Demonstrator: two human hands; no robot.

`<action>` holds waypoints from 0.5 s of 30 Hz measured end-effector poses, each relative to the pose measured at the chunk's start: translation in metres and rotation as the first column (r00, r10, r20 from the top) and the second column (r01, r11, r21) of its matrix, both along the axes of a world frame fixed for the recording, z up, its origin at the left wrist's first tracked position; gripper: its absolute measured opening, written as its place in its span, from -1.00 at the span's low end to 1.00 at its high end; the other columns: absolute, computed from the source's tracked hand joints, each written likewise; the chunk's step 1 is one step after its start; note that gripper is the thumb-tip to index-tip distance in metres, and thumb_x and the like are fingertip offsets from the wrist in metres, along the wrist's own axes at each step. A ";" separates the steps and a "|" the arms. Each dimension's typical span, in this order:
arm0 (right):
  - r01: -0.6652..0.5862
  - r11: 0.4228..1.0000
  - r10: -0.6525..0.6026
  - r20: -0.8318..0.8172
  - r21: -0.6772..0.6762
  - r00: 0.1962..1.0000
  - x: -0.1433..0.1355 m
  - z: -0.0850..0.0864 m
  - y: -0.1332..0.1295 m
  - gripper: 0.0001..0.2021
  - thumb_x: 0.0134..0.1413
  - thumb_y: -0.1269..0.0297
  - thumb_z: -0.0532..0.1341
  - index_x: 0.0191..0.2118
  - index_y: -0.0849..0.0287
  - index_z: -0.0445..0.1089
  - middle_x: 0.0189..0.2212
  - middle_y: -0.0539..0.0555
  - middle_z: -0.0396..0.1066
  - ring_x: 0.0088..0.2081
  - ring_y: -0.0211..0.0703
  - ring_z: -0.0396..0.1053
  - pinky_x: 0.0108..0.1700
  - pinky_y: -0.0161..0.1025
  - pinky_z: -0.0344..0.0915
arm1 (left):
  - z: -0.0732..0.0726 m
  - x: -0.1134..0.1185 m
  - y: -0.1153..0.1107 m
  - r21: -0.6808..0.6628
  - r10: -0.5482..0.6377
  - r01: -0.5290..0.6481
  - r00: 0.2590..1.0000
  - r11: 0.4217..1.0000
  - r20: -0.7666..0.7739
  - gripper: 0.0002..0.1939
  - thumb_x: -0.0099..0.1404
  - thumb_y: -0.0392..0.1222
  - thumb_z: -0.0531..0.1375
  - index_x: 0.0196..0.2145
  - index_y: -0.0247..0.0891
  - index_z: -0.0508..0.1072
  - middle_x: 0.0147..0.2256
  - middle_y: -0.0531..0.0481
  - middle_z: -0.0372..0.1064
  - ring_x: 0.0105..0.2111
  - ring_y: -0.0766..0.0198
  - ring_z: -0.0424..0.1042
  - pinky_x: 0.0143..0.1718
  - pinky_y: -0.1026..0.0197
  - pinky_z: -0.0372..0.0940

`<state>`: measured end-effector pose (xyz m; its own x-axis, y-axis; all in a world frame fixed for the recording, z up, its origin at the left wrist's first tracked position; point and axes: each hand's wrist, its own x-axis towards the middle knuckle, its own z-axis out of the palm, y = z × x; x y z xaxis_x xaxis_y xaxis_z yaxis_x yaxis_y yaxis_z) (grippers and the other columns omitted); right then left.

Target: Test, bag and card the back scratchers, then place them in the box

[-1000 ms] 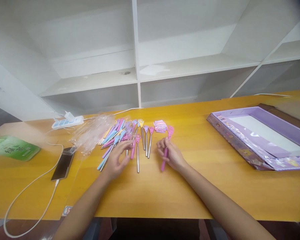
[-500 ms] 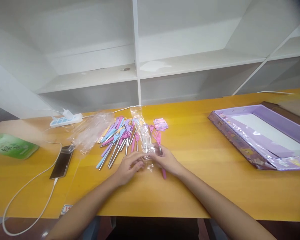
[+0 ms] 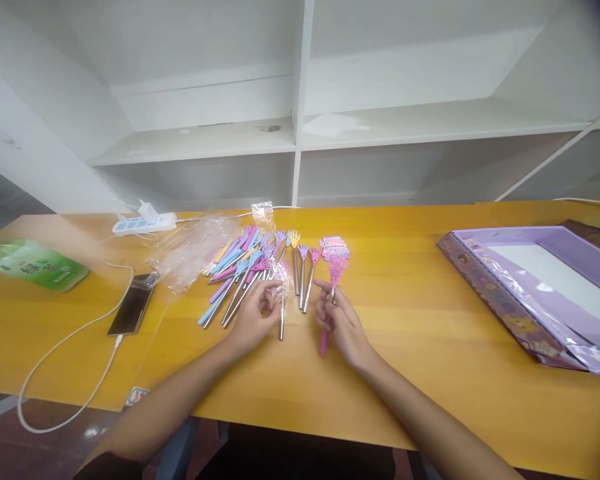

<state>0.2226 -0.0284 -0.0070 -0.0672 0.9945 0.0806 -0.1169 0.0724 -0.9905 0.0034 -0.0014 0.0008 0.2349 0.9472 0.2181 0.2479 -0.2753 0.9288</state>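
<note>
My right hand (image 3: 347, 330) is closed around a pink back scratcher (image 3: 337, 272) with a metal shaft; its hand-shaped head points away from me. Between the thumb and fingers of my left hand (image 3: 254, 319) is a clear plastic sleeve (image 3: 263, 215), which stretches away over the scratchers and is hard to trace. Beyond my left hand lies a pile of back scratchers (image 3: 237, 260) in blue, purple, pink and yellow. A purple-headed scratcher (image 3: 303, 253) and a few others lie side by side between my hands. Small printed cards (image 3: 335, 247) are stacked behind the pink scratcher.
Loose clear plastic bags (image 3: 195, 250) lie left of the pile. Further left are a phone (image 3: 131, 305) on a white cable, a power strip (image 3: 145, 223) and a green bottle (image 3: 37, 265). A purple display box (image 3: 510, 307) stands at right. White shelving (image 3: 300, 100) rises behind the table.
My hands have moved apart. The plastic sleeve has shifted left with my left hand, uncovering scratchers beneath. My right hand still grips the pink scratcher. The view has turned slightly.
</note>
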 end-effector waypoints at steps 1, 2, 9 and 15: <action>0.005 1.000 -0.005 0.030 0.010 1.000 0.002 0.002 0.000 -0.63 0.42 0.17 0.01 0.22 0.07 0.30 -0.28 0.00 0.15 -0.47 -0.25 0.13 -0.55 -0.28 0.18 | 0.002 -0.003 0.003 -0.002 0.035 -0.035 0.999 0.999 -0.003 -0.66 0.41 -0.17 0.26 0.12 -0.20 0.46 -0.21 -0.01 0.30 -0.29 0.32 0.37 -0.15 0.22 0.38; -0.002 1.000 0.001 0.063 0.007 0.998 0.004 0.004 -0.001 -0.65 0.44 0.15 0.01 0.20 0.08 0.34 -0.28 0.01 0.14 -0.44 -0.23 0.16 -0.53 -0.27 0.21 | 0.003 -0.005 0.005 -0.014 0.068 -0.068 0.998 0.998 0.001 -0.70 0.42 -0.14 0.26 0.08 -0.21 0.47 -0.26 0.01 0.30 -0.30 0.31 0.37 -0.17 0.23 0.37; -0.293 0.956 0.287 0.217 -0.004 0.933 0.002 0.016 -0.009 -0.65 0.51 -0.01 0.05 0.05 0.06 0.46 -0.21 0.04 0.15 -0.43 -0.27 0.24 -0.47 -0.25 0.36 | 0.002 -0.014 0.017 -0.063 0.227 -0.221 0.968 0.973 0.107 -0.78 0.36 -0.11 0.32 -0.09 -0.22 0.46 -0.25 0.02 0.41 -0.26 0.28 0.44 -0.15 0.23 0.37; -0.336 0.941 0.334 0.216 -0.032 0.917 -0.004 0.010 -0.011 -0.64 0.47 -0.07 0.11 0.15 0.06 0.28 -0.32 -0.03 0.32 -0.53 -0.30 0.34 -0.49 -0.26 0.42 | 0.004 -0.013 0.016 -0.049 0.223 -0.219 0.970 0.974 0.092 -0.86 0.38 -0.16 0.29 -0.14 -0.21 0.46 -0.26 0.03 0.41 -0.28 0.30 0.45 -0.21 0.26 0.37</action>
